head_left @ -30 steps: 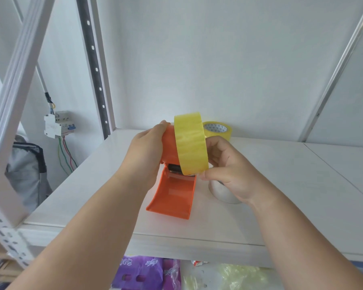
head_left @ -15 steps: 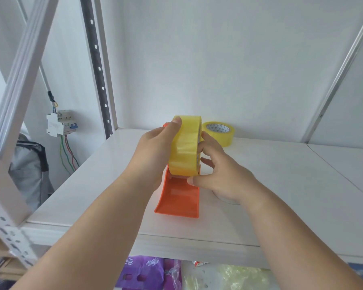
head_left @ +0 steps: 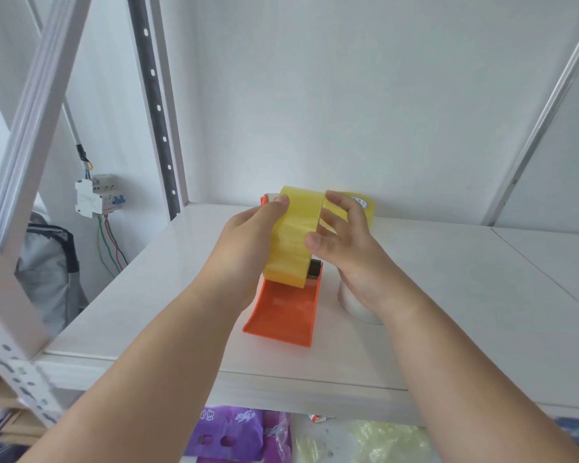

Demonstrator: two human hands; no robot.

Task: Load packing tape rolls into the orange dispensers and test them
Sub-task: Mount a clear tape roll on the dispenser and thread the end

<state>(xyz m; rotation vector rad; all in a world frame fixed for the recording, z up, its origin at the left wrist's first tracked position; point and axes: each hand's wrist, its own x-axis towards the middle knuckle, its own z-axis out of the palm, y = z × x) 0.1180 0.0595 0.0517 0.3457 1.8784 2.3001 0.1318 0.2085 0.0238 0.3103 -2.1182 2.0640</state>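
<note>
Both hands on a yellow tape roll seated on an orange dispenser, on a white shelf.

The left hand curls around the dispenser's far side, thumb lying over the top of the yellow tape roll; the right hand has its fingers spread against the roll's side and its thumb pressed on the tape's face. The dispenser's base stands on the shelf. Behind the right hand a second yellow roll lies flat, its core label too small to read; a clear roll sits under the right wrist. Purple printed bags lie below; a breaker box hangs left.
</note>
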